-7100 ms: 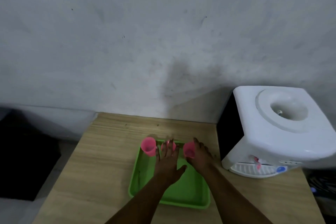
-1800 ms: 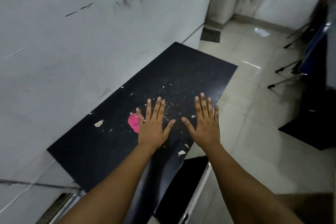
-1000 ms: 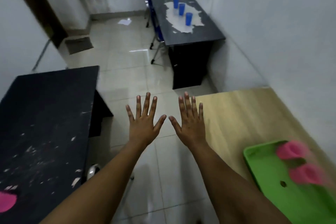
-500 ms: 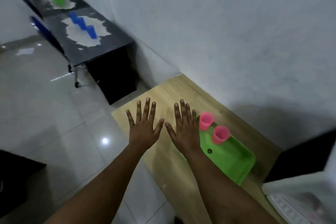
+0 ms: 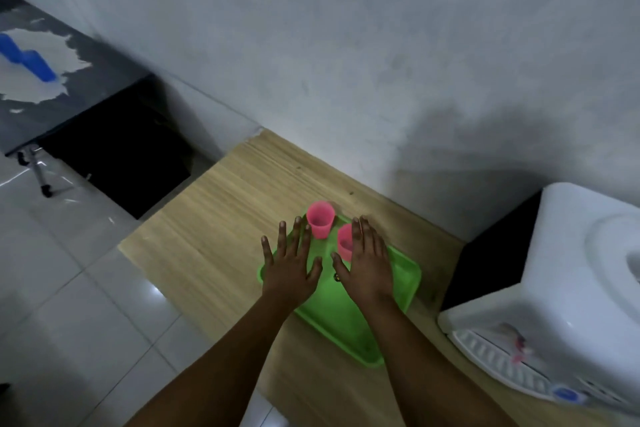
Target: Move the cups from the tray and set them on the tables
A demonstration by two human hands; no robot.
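**Two pink cups still waiting on the tray**

Nearest the camera, both hands are hovering palm-down over the green tray, holding nothing: the left hand is spreading its fingers above the tray's left edge, and the right hand is lying flat with fingers together, partly hiding one pink cup. Just beyond, the other pink cup is standing upright at the tray's far corner. The tray is resting on the wooden bench. Far left, blue cups are sitting on a dark bench. Judging from this, two cups are remaining to carry
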